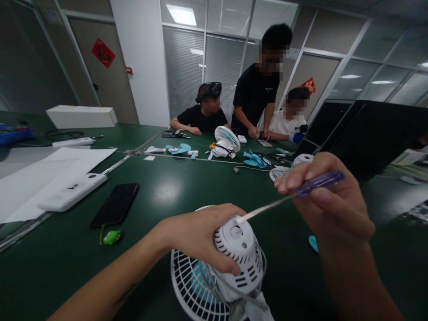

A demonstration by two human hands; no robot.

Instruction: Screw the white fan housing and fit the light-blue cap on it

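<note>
A small white fan (244, 263) lies grille-down in front of me, its vented motor housing facing up and a grey cord wound about it. Wrapped round the side of that housing is my left hand (203, 234), thumb pressed toward the front. My right hand (331, 200) grips the purple handle of a screwdriver (319, 183). The metal shaft slants down to the left, and its tip is at the top edge of the housing. Whether the tip touches a screw I cannot tell. Light blue blades show through the grille.
Left are a black phone (115, 205) with a green charm (112, 237), a white device (73, 192) and paper sheets (50, 174). A black case (364, 133) stands right. Across the table, near several people, sit another fan (225, 142) and blue blades (256, 159).
</note>
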